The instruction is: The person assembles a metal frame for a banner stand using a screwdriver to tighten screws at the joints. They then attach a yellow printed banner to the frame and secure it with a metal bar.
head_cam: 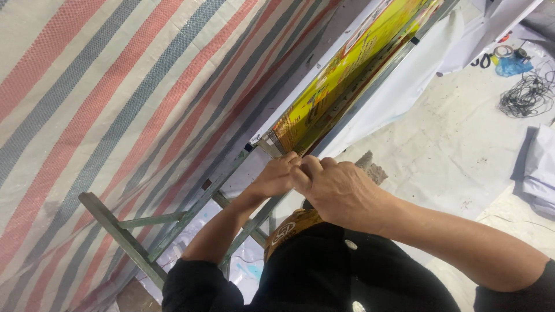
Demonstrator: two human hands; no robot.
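The yellow printed banner (341, 75) lies stretched along a grey metal frame (191, 211), and its long axis runs on a diagonal from the hands near the middle of the view up toward the top right corner. Its near corner (277, 138) ends just above the knuckles, where the print turns orange and dark.

Both hands meet at that corner. The left hand (276, 176) and the right hand (338, 193) are pressed together, fingers curled and pinching the banner's lower edge against the frame rail; how firmly they grip cannot be told.

To the left, the frame stands just beside a red, grey and white striped tarpaulin (98, 98), leaving little free space on that side. Below the hands the frame's rails and cross-bars continue down toward the bottom left.

To the right, a white sheet (404, 86) hangs beside the banner, and beyond it the pale floor (457, 150) lies open. A tangle of dark wire (526, 95) and a blue bag (511, 66) lie well apart, near the top right.
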